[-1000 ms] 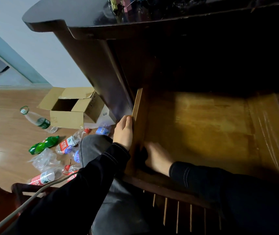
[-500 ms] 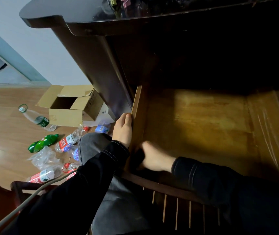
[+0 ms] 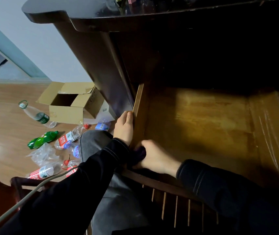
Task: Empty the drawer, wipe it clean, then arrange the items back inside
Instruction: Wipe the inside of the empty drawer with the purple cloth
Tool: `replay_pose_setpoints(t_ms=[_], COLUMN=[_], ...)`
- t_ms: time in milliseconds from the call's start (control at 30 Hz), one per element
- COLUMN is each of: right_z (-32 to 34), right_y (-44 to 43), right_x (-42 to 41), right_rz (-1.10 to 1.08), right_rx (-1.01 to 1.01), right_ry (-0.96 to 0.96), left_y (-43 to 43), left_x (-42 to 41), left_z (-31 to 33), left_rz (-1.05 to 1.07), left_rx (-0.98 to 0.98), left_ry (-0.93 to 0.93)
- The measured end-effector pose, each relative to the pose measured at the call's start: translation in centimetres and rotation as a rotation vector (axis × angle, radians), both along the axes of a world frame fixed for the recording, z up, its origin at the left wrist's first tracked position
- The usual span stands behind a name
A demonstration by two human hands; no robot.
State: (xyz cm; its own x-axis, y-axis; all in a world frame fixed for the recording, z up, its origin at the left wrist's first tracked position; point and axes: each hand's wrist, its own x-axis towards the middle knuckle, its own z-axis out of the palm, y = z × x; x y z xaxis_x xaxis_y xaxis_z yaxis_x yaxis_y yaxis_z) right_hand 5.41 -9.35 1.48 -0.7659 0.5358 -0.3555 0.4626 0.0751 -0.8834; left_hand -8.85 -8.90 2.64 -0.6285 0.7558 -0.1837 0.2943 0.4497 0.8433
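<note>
The wooden drawer (image 3: pixel 203 126) stands pulled out from under the dark desk (image 3: pixel 101 68), with nothing lying on its bare bottom. My left hand (image 3: pixel 124 128) rests on the outside of the drawer's left wall, fingers along its top edge. My right hand (image 3: pixel 155 157) grips a dark purple cloth (image 3: pixel 139 154) in the drawer's near left corner, pressed against the wall. Most of the cloth is hidden under my fingers.
On the floor to the left lie an open cardboard box (image 3: pixel 71 102), several plastic bottles, one of them green (image 3: pixel 42 139), and a crumpled plastic bag (image 3: pixel 41 154). My knee (image 3: pixel 94 143) is beside the drawer. Small items sit on the desk top (image 3: pixel 123 2).
My right hand has slid with the cloth a little further into the near left corner of the drawer. My left hand has stayed on the drawer's left wall.
</note>
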Motion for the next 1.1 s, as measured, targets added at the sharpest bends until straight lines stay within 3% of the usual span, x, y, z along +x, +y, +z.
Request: replay_pose_setpoints(t_ms=[100,300,467,633,867,1100], right_z=[0.0,0.3,0.3,0.3,-3.2,-2.3], right_y=[0.1,-0.6,-0.3,-0.7,1.9,9.1], right_x=[-0.1,0.4,-0.1,1.0,-0.9,-3.8], right_rz=[-0.012,0.049,0.037,0.083,0.057,-0.390], right_rx=[-0.008,0.117,0.166,0.099,0.287,0.504], right_ry=[-0.098,0.082,-0.031,0.163,-0.142,-0.277], left_y=[-0.1,0.0,0.0,0.0,0.0,-0.2], left_x=[-0.1,-0.1,-0.2,-0.4,-0.6,-0.7], left_z=[-0.1,0.0,-0.1,-0.4,-0.8,-1.1], left_rz=[0.001,0.002,0.006,-0.014,-0.008,-0.040], left_rx=[0.004,0.001,0.007,0.015,0.060,0.037], left_ry=[0.012,-0.005,-0.010,0.015,0.028,0.109])
